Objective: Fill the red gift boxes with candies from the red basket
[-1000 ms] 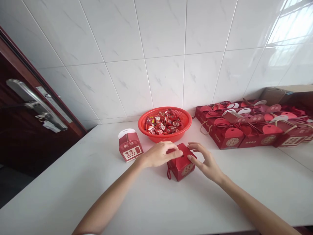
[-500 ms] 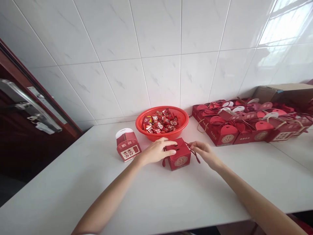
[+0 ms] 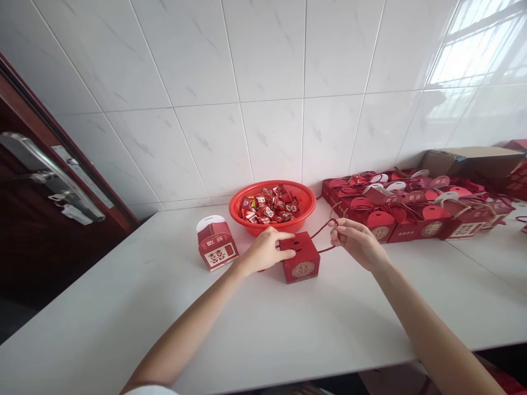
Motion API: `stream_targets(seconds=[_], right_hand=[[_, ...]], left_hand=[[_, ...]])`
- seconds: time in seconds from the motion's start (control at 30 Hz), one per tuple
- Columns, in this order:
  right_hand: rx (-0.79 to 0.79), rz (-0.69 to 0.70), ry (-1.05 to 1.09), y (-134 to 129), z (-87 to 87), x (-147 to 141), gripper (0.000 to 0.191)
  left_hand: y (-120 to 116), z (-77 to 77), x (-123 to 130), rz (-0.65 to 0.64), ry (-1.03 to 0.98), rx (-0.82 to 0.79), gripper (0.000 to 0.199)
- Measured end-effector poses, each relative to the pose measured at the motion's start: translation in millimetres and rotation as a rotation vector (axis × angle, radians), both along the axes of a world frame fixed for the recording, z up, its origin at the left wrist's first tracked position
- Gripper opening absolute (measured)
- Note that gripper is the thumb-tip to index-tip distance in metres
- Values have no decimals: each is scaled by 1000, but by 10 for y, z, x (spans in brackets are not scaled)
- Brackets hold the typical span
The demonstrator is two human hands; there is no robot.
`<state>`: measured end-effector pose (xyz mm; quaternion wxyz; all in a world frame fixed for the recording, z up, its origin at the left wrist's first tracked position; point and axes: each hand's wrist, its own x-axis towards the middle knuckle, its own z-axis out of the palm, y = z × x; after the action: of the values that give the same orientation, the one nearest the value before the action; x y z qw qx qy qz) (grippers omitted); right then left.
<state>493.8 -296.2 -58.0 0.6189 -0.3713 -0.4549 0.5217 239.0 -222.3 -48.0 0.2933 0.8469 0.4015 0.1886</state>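
A small red gift box [image 3: 303,263] with a round gold emblem stands on the white counter. My left hand [image 3: 268,249] grips its left side, thumb and fingers on the top near the holes. Pinched in my right hand [image 3: 354,240] is a dark red cord [image 3: 326,249], drawn out in a loop from the box's right side. A bit of cord also shows under my left hand. Behind the box sits a red plastic basket [image 3: 305,189] of wrapped candies [image 3: 269,206]. To the left is another red box [image 3: 217,247] with a white handle flap.
Rows of red gift boxes [image 3: 415,216] fill the counter's right side against the tiled wall. A cardboard box [image 3: 473,159] stands behind them. A brown door [image 3: 37,219] with a metal handle is at the left. The counter's front edge [image 3: 329,373] runs below.
My right hand has moved right and up, pulling the cord out into a stretched loop. My left hand has stayed on the box. The view has shifted slightly.
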Motion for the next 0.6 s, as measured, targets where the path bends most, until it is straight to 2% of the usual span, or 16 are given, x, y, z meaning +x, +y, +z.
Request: stream_targets(seconds=[0.13,0.23,0.37,0.5,0.6], right_hand=[[1,-59,-118,-9,157,-148,27],[0,-69,-217,-9,281,-247,29],[16,-12,-351,-24,432,-405,33],[36,20,-464,-57,487,-603,39],[57,-70,-554,-61,433,-739,40]], left_hand=[[-68,145,-24,61,-209,-27,55],[-132,342,-69,-22,-459,-173,48],[-244,523,-101,-188,-704,-392,53],[-338,527,-47,-319,-799,-480,55],[-370,477,6,-364,-812,-444,53]])
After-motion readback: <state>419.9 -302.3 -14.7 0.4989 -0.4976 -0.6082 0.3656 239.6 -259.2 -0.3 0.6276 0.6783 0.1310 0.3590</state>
